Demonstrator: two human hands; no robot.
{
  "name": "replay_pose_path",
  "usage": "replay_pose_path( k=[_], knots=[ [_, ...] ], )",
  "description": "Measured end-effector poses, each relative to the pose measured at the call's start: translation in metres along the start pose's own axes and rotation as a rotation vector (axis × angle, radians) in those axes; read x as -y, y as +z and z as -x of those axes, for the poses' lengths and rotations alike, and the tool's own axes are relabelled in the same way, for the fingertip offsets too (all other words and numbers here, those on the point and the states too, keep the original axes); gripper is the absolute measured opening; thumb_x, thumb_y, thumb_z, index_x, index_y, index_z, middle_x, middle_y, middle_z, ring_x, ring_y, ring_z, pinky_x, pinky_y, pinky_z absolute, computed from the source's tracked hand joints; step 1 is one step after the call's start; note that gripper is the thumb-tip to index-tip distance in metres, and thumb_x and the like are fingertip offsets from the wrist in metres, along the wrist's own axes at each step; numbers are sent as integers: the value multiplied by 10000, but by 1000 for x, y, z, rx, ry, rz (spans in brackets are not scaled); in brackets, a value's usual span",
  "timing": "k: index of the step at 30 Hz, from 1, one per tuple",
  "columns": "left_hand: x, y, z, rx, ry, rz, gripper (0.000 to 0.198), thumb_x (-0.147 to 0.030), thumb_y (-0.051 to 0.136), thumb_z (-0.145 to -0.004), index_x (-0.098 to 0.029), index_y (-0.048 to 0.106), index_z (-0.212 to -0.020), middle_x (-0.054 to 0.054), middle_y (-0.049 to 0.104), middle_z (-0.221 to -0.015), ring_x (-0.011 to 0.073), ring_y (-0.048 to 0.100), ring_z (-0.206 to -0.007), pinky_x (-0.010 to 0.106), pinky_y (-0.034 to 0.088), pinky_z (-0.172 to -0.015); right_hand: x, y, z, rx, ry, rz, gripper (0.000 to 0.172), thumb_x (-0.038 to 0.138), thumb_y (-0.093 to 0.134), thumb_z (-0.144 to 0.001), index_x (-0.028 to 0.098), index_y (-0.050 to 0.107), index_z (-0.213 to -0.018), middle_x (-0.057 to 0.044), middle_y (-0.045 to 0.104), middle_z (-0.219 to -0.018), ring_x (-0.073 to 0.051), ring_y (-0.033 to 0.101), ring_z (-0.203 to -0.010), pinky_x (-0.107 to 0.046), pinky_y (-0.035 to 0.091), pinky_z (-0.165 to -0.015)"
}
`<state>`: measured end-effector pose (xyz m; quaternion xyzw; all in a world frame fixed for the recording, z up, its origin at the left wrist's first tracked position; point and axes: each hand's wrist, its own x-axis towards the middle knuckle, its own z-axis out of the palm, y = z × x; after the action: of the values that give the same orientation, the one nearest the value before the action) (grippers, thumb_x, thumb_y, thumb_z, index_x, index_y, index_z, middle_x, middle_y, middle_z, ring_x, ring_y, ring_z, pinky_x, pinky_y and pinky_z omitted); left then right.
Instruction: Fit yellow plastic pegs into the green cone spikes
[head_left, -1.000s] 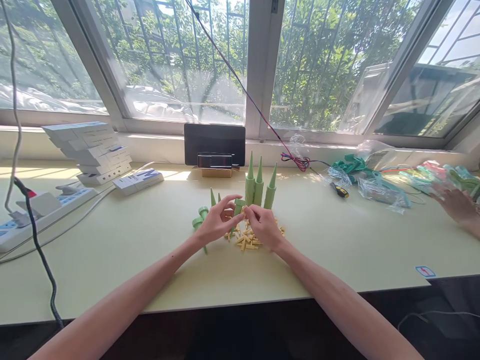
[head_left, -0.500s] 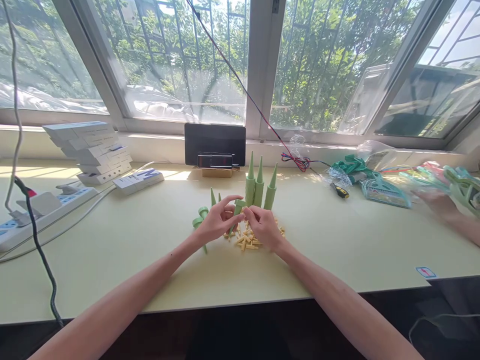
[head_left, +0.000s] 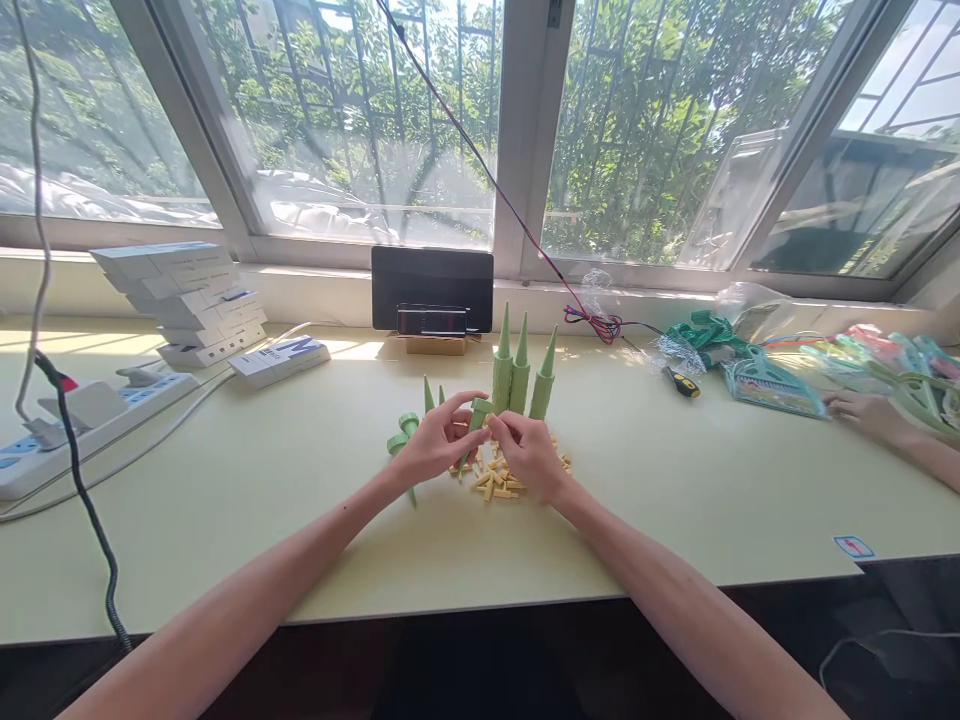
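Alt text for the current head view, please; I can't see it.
The left hand holds a green capped spike, tilted point-down, while the right hand pinches close beside it, over scattered small yellow pieces. Three green spikes stand point-up behind; another person's hand is at far right.

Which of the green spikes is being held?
The capped green spike in the left hand, tip slanting downward; the three standing spikes behind point upward, and two other capped spikes are outside its grip.
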<state>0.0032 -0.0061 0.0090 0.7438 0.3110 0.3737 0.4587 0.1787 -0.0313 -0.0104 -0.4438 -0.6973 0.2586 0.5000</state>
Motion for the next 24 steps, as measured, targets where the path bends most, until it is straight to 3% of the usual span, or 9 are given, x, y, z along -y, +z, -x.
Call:
replay_pose_path(
  k=[6,13,18,24],
  knots=[
    [-1,-2,1,33,-34,16,610,-428,620,-893,-205,413,-1422,-23,566,-725,106,595,-520,217,491,-467,0,1,-1,3,-11,4,483,536,433,-952,189,452,-616,46,363,-544,-101,315,-521,-247,255,-501],
    [-1,-3,0,55,-63,89,616,-442,538,-940,-177,378,-1473,6,605,-763,77,526,-451,217,446,-423,3,0,0,42,-30,-51,507,557,408,-965,177,566,-670,34,454,-553,-95,360,-494,-236,302,-509],
    [2,-4,1,90,-92,79,610,-451,478,-969,-209,321,-1506,-5,612,-680,80,494,-410,191,382,-373,6,-2,1,94,-48,-51,529,546,331,-993,181,557,-683,22,479,-569,-100,399,-503,-235,337,-534],
    [-1,-3,0,102,-81,100,562,-432,470,-973,-191,379,-1472,-43,537,-556,82,480,-403,170,363,-371,8,-1,1,85,-48,3,460,508,398,-976,186,539,-680,34,461,-560,-97,340,-489,-245,285,-512]
  ],
)
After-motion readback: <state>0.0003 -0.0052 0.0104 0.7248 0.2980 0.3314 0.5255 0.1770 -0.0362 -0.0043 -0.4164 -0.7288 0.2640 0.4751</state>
